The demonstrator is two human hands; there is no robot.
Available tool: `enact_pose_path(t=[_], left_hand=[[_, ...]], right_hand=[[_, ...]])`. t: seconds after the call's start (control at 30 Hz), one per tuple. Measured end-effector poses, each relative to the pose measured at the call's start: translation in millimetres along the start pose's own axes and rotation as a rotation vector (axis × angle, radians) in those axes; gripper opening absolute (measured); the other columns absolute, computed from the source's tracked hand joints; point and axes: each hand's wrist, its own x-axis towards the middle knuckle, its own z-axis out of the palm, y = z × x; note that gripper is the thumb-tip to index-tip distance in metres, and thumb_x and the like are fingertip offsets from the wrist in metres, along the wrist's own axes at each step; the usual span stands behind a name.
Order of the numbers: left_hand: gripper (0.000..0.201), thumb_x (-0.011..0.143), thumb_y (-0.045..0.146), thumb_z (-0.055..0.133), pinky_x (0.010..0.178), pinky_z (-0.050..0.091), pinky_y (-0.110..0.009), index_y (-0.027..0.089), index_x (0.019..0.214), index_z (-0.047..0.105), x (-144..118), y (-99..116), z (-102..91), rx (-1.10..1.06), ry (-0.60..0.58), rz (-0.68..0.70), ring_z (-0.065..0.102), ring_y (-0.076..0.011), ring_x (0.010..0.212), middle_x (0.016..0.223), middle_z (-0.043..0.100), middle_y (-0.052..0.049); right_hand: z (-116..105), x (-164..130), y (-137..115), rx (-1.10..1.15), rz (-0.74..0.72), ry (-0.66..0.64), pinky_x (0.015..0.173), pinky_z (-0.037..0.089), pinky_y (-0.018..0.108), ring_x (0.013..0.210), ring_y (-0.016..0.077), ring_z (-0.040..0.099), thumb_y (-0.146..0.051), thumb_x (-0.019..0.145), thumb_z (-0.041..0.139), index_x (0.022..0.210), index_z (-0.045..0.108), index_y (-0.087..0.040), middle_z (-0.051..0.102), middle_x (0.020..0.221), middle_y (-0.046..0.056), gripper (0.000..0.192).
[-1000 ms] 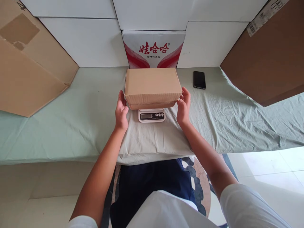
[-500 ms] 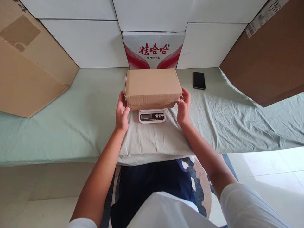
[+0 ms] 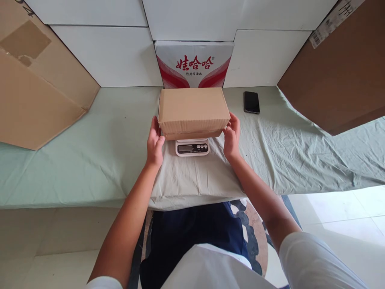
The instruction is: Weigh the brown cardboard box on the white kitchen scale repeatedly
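Note:
A closed brown cardboard box is on top of a small white digital scale, hiding the scale's platform. The scale's dark display panel and round buttons face me; I cannot make out a reading. My left hand is at the box's left end, thumb at the near lower corner and fingers along the side. At the opposite end, my right hand has its fingers curled against the near right corner. Between them the two hands hold the box by its ends.
A black phone lies on the green cloth to the right. Behind the box stands a white and red carton against white panels. Large cardboard sheets flank the table, one at left and one at right.

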Motion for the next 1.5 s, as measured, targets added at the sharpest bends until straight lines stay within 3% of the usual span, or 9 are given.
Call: enact_pose_path(t=[0.87, 1.5], left_hand=[[0.081, 0.089, 0.062, 0.064, 0.135, 0.025, -0.044, 0.033, 0.16, 0.04, 0.3, 1.2, 1.9, 0.007, 0.037, -0.039, 0.024, -0.0301, 0.164, 0.175, 0.031, -0.003], [0.08, 0.089, 0.058, 0.066, 0.135, 0.024, -0.045, 0.03, 0.16, 0.041, -0.9, 8.5, 6.8, -0.017, 0.013, -0.033, 0.025, -0.0313, 0.163, 0.174, 0.033, -0.006]], right_hand=[[4.3, -2.1, -5.5, 0.017, 0.007, -0.019, 0.114, 0.046, 0.057, 0.134, 0.029, 0.053, -0.063, 0.087, 0.056, 0.132, 0.054, -0.037, 0.058, 0.141, 0.003, 0.052], [4.9, -3.9, -9.6, -0.012, 0.007, -0.015, 0.119, 0.042, 0.061, 0.139, 0.0313, 0.05, -0.064, 0.086, 0.058, 0.136, 0.052, -0.039, 0.055, 0.149, 0.003, 0.057]])
